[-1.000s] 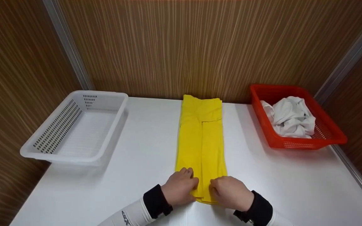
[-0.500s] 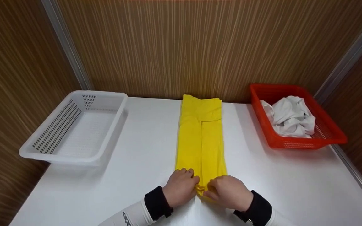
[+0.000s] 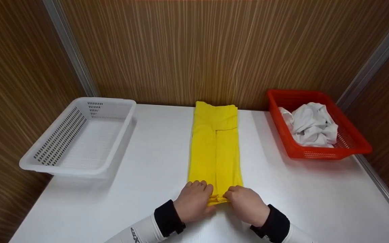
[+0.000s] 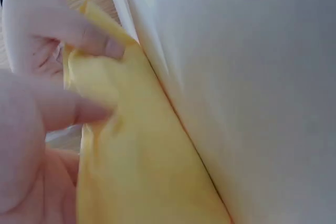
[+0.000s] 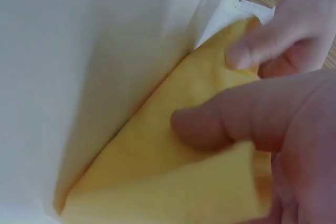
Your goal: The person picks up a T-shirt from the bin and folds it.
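Here at lower centre, the left hand [image 3: 193,201] and right hand [image 3: 248,205], equally near, pinch the bottom end of the yellow cloth [image 3: 214,148], its long axis running away from the fingers up mid-frame. And that end, lower in frame a second ago, now sits gathered up between them!

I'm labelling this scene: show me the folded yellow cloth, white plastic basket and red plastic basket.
Folded yellow cloth [image 3: 214,152], head view, middle of its upper face.
White plastic basket [image 3: 68,170], head view, near rim.
Red plastic basket [image 3: 319,154], head view, near wall.
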Motion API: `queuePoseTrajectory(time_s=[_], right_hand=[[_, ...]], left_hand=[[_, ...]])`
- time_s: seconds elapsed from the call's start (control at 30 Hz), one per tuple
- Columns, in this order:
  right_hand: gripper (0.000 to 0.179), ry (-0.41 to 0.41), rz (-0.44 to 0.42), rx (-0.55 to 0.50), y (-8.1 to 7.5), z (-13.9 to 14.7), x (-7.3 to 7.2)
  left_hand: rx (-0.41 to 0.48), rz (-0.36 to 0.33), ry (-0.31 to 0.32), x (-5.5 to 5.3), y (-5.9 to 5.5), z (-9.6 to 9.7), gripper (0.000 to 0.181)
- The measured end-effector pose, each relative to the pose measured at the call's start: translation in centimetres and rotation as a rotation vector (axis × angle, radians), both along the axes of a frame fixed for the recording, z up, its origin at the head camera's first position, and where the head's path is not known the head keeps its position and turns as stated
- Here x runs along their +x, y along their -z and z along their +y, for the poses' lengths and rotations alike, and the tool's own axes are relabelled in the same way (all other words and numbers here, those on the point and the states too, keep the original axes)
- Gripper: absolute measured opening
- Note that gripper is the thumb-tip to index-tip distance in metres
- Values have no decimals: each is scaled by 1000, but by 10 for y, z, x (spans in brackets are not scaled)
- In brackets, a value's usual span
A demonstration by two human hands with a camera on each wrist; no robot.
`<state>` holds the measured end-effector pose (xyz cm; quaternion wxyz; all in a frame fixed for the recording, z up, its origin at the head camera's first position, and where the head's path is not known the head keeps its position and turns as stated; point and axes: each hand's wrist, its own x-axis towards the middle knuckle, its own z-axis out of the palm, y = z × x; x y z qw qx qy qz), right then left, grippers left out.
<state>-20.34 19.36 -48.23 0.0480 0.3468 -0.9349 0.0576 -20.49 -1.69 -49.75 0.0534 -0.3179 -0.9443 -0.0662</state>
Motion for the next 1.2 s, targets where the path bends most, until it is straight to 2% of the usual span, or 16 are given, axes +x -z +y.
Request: queuePoseTrajectory(time_s=[0.03,0.1,0.2,0.27,0.43,0.57,0.63,0.73,0.77,0.83,0.9,0.97,1.03,1.2], right_hand=[[9,1,-1,2,0,0,0],[10,7,-24,6,0,1,-1],[12,18,-62,7,0,2,-2],[14,25,-89,2,-1,2,-1],[17,7,-115,7,-5,5,3],[19,-17,-162,32,-12,8,8],[20,-28,-240,48,-18,11,9],[17,-45,-421,51,-29,15,11],[17,-53,-481,50,-33,17,11],[17,-65,-574,45,-40,21,10],[16,-64,-618,34,-46,25,7],[14,-51,-601,17,-50,28,4],[9,-23,-552,-21,-54,32,-2],[4,57,-419,-198,-57,42,-21]], left_hand=[[-16,-5,6,1,0,0,39],[-44,16,17,3,0,-1,38],[-80,77,14,6,-2,-2,20],[-101,94,8,8,-3,-3,14],[-151,-18,5,11,-12,-3,20],[-160,-86,54,15,-20,-4,28],[-134,-98,105,19,-25,-5,27],[-109,-138,196,24,-33,-9,24],[-96,-174,214,25,-37,-10,22],[-90,-227,239,26,-44,-12,19],[-84,-263,224,24,-49,-14,17],[-47,-293,185,20,-55,-15,16],[-3,-274,145,13,-59,-18,15],[249,-304,62,-13,-63,-29,23]])
